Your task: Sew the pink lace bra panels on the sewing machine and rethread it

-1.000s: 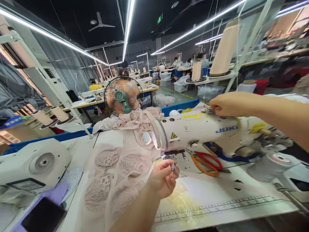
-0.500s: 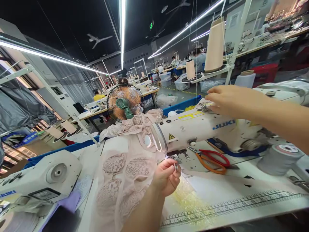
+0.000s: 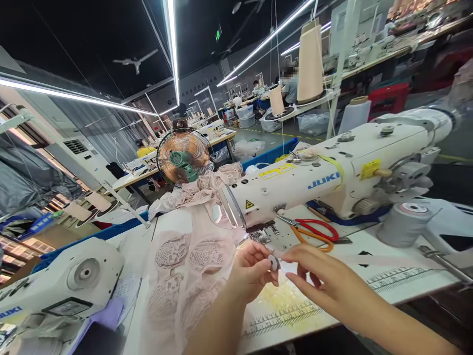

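Observation:
My left hand (image 3: 253, 268) is closed, pinching a small round metal bobbin (image 3: 273, 263) between thumb and fingertips. Close by on the right, my right hand (image 3: 320, 276) has its thumb and forefinger apart, the fingertips just short of the bobbin; no held thing shows in it. Both hands are in front of the needle end of a white JUKI sewing machine (image 3: 281, 185). Left of them, pale pink lace bra pieces (image 3: 207, 254) lie over the table. Behind the hands rest scissors (image 3: 314, 231) with red and orange handles.
A grey thread cone (image 3: 404, 227) stands at the right. Printed rulers (image 3: 284, 315) run along the table's front edge. Another white sewing machine (image 3: 81, 276) is at the left. Beyond the lace heap stands a fan (image 3: 185, 157). Beige thread cones (image 3: 310, 64) sit on a rack.
My right hand has come down from the top of the sewing machine to beside the bobbin. My left hand keeps its pinch on the bobbin. The view has shifted slightly.

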### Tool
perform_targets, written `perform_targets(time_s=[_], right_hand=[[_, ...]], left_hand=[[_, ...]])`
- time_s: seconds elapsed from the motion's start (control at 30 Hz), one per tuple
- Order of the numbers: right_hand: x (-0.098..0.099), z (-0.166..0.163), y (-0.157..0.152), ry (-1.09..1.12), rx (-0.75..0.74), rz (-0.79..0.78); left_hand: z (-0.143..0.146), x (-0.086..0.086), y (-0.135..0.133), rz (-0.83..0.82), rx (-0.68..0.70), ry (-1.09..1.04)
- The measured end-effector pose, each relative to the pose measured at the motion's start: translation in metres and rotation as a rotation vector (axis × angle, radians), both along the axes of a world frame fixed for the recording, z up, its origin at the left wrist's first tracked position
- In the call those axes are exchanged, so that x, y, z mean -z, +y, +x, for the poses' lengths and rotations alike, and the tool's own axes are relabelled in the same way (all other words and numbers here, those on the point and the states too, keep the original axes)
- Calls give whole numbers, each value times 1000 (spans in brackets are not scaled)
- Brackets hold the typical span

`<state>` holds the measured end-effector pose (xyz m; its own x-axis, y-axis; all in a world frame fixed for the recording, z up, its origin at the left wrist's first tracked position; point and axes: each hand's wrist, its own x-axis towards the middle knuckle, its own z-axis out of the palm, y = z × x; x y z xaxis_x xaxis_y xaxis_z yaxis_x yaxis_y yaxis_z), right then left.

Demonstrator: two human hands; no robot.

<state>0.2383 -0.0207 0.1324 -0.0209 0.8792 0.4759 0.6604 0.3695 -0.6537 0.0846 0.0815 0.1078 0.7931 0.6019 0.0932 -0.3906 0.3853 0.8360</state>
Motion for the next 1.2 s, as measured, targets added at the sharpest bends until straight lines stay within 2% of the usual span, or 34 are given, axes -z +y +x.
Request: perform_targets(time_s=[0.2, 0.3, 0.4, 0.57, 0.7, 0.83, 0.97, 1.07, 1.2], right_hand=[[2, -6, -1, 57, 13, 3], [3, -6, -2, 143, -2, -16], [5, -7, -3, 140, 19, 68], [17, -9, 0, 100, 103, 247], [23, -8, -3, 84, 89, 158], [25, 14, -3, 17, 84, -40], [35, 57, 23, -230, 331, -327], [48, 83, 52, -320, 397, -412], [58, 95, 76, -436, 430, -497]], left_hand=[[3, 1, -12, 249, -84, 46], [4, -1, -20, 449, -186, 63], [7, -1, -28, 620, -306, 57], [11, 11, -41, 747, -422, 96], [10, 22, -44, 862, -485, 249], [6, 27, -38, 855, -469, 414], [4, 30, -21, 757, -420, 541], [4, 37, -7, 674, -426, 518], [3, 51, 5, 580, -454, 502]])
